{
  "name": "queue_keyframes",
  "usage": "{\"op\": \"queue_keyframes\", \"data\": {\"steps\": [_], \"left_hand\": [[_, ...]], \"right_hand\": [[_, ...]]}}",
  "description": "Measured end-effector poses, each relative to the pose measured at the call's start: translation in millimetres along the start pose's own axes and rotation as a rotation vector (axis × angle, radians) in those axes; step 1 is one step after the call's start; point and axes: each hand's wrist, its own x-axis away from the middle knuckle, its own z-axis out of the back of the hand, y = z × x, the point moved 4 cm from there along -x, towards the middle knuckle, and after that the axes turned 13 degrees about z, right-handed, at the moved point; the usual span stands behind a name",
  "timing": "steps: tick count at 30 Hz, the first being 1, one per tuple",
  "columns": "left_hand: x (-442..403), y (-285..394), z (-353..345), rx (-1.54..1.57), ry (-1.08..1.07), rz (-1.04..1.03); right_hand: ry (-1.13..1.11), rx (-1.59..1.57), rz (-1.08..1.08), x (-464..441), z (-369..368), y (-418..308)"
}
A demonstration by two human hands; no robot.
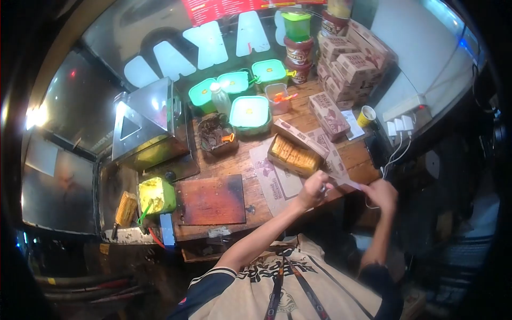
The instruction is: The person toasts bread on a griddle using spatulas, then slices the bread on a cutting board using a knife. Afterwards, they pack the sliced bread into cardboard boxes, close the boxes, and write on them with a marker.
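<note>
Lying just beyond left fingers [319,180], open box [291,166], bread [295,153] inside

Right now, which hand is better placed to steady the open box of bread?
Probably the left hand: it is close to the open box, by its near right corner, while the right hand is farther off.

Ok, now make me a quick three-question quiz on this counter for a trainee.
1. What fills the open box: A noodles, B bread slices, or C eggs?
2. True or false: in the picture, the cutting board lies left of the open box.
3. Which of the worker's hands is nearer the bread slices?

Key: 1. B. 2. True. 3. The left hand.
</note>
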Motion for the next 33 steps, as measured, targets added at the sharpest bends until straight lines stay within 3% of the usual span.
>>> {"op": "queue_keyframes", "data": {"steps": [4,6,9,10,11,12,14,15,16,18,20,21,22,23,24,25,26,28,30,33], "left_hand": [[-4.8,54.6,23.3,0.142,0.146,-0.002],[6.5,85.6,65.4,-0.007,0.295,0.029],[16.2,131.8,137.8,0.172,0.632,-0.064],[21.3,147.6,162.4,0.156,0.724,-0.063],[26.9,156.6,185.0,0.078,0.675,-0.072],[34.9,165.0,202.8,-0.003,0.627,-0.085],[51.8,176.2,226.9,-0.116,0.711,-0.052],[60.7,179.6,234.2,-0.155,0.737,-0.014],[70.1,182.5,240.9,-0.196,0.766,0.021],[90.9,186.9,248.5,-0.284,0.848,0.117],[110.9,190.4,253.1,-0.335,0.89,0.165],[122.0,190.1,255.7,-0.345,0.897,0.178],[134.1,188.8,258.0,-0.355,0.907,0.192],[141.2,187.3,258.8,-0.365,0.918,0.206],[142.1,186.2,257.0,-0.388,0.914,0.216],[140.5,184.8,253.9,-0.409,0.91,0.226],[137.7,184.4,250.0,-0.429,0.904,0.238],[130.5,180.8,244.4,-0.436,0.921,0.293],[127.3,170.8,241.2,-0.56,0.869,0.313],[107.4,171.7,225.4,-0.722,0.751,0.329]], "right_hand": [[0.064,-0.157,-0.105,69.4,59.7,3.8],[0.072,-0.286,-0.035,72.6,54.4,-17.2],[0.006,-0.478,0.268,39.1,5.6,-78.5],[0.094,-0.506,0.414,23.7,-29.7,-102.4],[0.116,-0.652,0.549,2.9,-76.2,-129.8],[-0.03,-0.657,0.631,-18.9,-129.2,-161.4],[-0.193,-0.618,0.67,-23.1,-145.5,-233.3],[-0.167,-0.676,0.772,-31.0,-177.7,-258.3],[-0.244,-0.87,0.802,-26.6,-175.5,-275.1],[-0.033,-0.773,0.993,-20.8,-139.1,-283.5],[-0.038,-1.005,0.943,-33.6,-87.9,-263.5],[0.142,-0.994,0.88,-37.4,-35.8,-238.9],[0.284,-1.142,0.847,-63.6,-28.1,-215.1],[0.581,-1.143,0.692,-85.2,-6.5,-189.1],[0.65,-1.045,0.575,-111.0,14.8,-160.3],[0.922,-0.887,0.563,-147.6,19.3,-136.3],[0.867,-0.739,0.406,-177.7,23.8,-115.9],[0.872,-0.351,0.445,-259.4,-16.3,-78.1],[0.866,-0.004,0.358,-279.5,-50.0,-73.8],[0.668,0.017,0.315,-294.4,-54.5,-65.2]]}}
